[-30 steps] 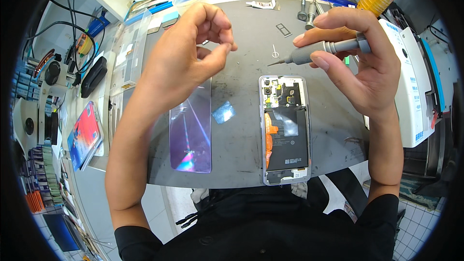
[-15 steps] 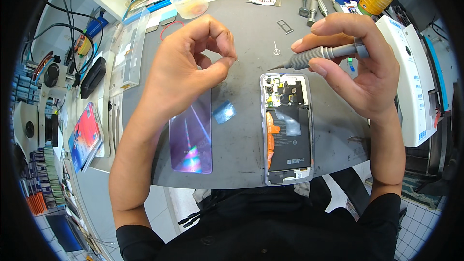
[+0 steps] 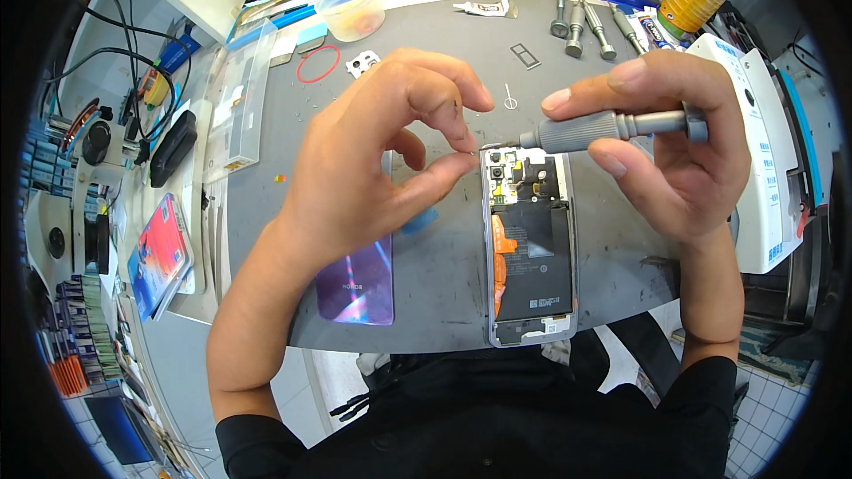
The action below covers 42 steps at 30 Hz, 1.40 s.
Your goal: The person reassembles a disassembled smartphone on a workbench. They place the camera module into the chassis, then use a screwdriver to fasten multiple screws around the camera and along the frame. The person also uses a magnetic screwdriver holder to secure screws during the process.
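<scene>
A grey screwdriver (image 3: 581, 132) lies nearly level in my right hand (image 3: 688, 151), gripped between thumb and fingers, its tip pointing left. My left hand (image 3: 368, 146) is closed in a pinch close to that tip; whatever is between thumb and fingertip is too small to make out. Below the tip lies an opened smartphone (image 3: 537, 257), its battery, orange flex cable and camera parts exposed. A shiny purple back cover (image 3: 355, 288) sits to its left, partly hidden by my left wrist. A blue piece of film (image 3: 421, 220) peeks out beside my left hand.
Beyond my hands lie a SIM tray (image 3: 524, 56), an eject pin (image 3: 509, 98), a red rubber band (image 3: 318, 64), a white metal bracket (image 3: 362, 63) and tiny loose bits. Several screwdrivers (image 3: 575, 28) stand at the back right. A plastic tub (image 3: 350, 9) is at the back left.
My left hand has moved right, bringing its pinch up to the screwdriver tip. My right hand has shifted slightly right and nearer. The rubber band and bracket are now uncovered.
</scene>
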Each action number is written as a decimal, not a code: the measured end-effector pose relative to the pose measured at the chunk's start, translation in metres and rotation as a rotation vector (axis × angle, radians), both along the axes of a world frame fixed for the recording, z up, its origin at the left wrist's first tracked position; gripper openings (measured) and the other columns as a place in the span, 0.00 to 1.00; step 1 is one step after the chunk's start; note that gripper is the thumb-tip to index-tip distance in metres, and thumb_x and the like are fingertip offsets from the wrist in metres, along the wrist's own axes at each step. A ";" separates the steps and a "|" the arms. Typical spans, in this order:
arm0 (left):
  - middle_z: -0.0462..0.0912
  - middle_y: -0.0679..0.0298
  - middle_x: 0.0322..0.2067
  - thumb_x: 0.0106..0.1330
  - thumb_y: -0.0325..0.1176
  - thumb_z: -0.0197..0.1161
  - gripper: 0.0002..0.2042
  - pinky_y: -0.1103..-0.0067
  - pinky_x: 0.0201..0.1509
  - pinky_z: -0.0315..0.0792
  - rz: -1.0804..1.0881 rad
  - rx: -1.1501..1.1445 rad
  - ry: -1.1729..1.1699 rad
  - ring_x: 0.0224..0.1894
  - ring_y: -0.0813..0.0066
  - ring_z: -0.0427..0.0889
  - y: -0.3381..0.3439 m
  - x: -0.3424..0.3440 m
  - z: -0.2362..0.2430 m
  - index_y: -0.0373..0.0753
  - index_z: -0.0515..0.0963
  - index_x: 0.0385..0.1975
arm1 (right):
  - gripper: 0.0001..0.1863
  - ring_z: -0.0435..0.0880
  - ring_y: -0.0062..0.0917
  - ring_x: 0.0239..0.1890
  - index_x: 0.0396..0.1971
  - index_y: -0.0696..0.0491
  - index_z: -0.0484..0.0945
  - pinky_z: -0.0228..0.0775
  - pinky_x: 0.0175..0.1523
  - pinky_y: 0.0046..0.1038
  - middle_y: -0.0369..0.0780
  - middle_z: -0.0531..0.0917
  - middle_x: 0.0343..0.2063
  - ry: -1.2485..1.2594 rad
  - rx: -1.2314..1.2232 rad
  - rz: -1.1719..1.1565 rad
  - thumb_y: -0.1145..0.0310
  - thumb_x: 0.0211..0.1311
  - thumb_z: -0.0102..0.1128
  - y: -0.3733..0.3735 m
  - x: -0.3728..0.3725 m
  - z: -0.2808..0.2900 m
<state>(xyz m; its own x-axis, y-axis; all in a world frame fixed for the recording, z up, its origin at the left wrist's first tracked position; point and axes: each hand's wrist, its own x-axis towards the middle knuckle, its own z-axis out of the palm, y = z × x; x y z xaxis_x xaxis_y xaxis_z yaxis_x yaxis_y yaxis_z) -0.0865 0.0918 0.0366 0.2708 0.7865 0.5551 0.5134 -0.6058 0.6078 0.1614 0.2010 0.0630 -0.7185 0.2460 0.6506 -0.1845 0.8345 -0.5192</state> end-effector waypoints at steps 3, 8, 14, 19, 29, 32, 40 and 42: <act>0.75 0.50 0.52 0.55 0.11 0.70 0.24 0.86 0.30 0.79 0.001 0.015 0.052 0.42 0.74 0.87 -0.001 0.000 -0.001 0.41 0.65 0.43 | 0.22 0.90 0.38 0.45 0.53 0.58 0.68 0.82 0.51 0.33 0.54 0.87 0.41 -0.024 0.048 0.012 0.79 0.62 0.65 0.000 -0.001 0.000; 0.75 0.49 0.53 0.55 0.12 0.70 0.24 0.85 0.30 0.80 -0.014 0.028 0.057 0.41 0.74 0.87 0.000 0.000 0.000 0.41 0.65 0.44 | 0.21 0.90 0.38 0.45 0.53 0.59 0.69 0.83 0.50 0.33 0.53 0.87 0.41 -0.031 0.054 0.009 0.79 0.62 0.66 -0.002 -0.001 0.001; 0.75 0.49 0.53 0.55 0.12 0.71 0.24 0.85 0.29 0.81 -0.014 0.034 0.054 0.41 0.74 0.87 0.000 0.001 0.001 0.40 0.66 0.44 | 0.21 0.90 0.37 0.44 0.52 0.59 0.70 0.83 0.49 0.32 0.54 0.87 0.40 -0.060 0.117 0.006 0.80 0.61 0.66 0.000 0.001 0.004; 0.75 0.49 0.54 0.56 0.12 0.70 0.23 0.86 0.29 0.80 -0.011 0.030 0.045 0.41 0.75 0.87 0.000 0.000 0.000 0.40 0.67 0.44 | 0.22 0.90 0.37 0.43 0.52 0.59 0.69 0.82 0.49 0.30 0.54 0.87 0.40 -0.059 0.113 0.018 0.80 0.61 0.67 -0.001 -0.001 0.002; 0.75 0.55 0.55 0.55 0.16 0.73 0.24 0.84 0.37 0.77 0.022 -0.010 0.023 0.46 0.74 0.85 -0.002 0.002 -0.002 0.40 0.69 0.48 | 0.23 0.90 0.35 0.44 0.54 0.59 0.69 0.80 0.47 0.27 0.50 0.87 0.40 -0.053 0.166 -0.025 0.81 0.60 0.67 -0.002 -0.003 0.001; 0.76 0.58 0.55 0.55 0.20 0.73 0.25 0.81 0.45 0.73 0.087 0.003 0.018 0.51 0.72 0.82 -0.004 0.000 0.001 0.41 0.70 0.51 | 0.24 0.90 0.33 0.45 0.55 0.59 0.69 0.81 0.44 0.25 0.47 0.85 0.41 -0.099 0.120 -0.079 0.82 0.58 0.65 0.001 0.000 0.000; 0.77 0.59 0.56 0.61 0.22 0.66 0.19 0.79 0.51 0.70 0.253 -0.054 -0.010 0.52 0.73 0.81 -0.004 -0.011 0.001 0.39 0.71 0.50 | 0.23 0.90 0.31 0.44 0.53 0.56 0.72 0.83 0.35 0.22 0.42 0.82 0.44 -0.211 0.043 -0.098 0.83 0.57 0.63 0.008 -0.001 -0.010; 0.77 0.59 0.55 0.63 0.23 0.66 0.17 0.79 0.50 0.71 0.265 -0.047 -0.019 0.52 0.73 0.81 -0.004 -0.012 0.003 0.39 0.71 0.50 | 0.23 0.90 0.31 0.45 0.52 0.56 0.73 0.84 0.36 0.22 0.42 0.82 0.45 -0.223 0.067 -0.091 0.83 0.56 0.63 0.009 -0.002 -0.012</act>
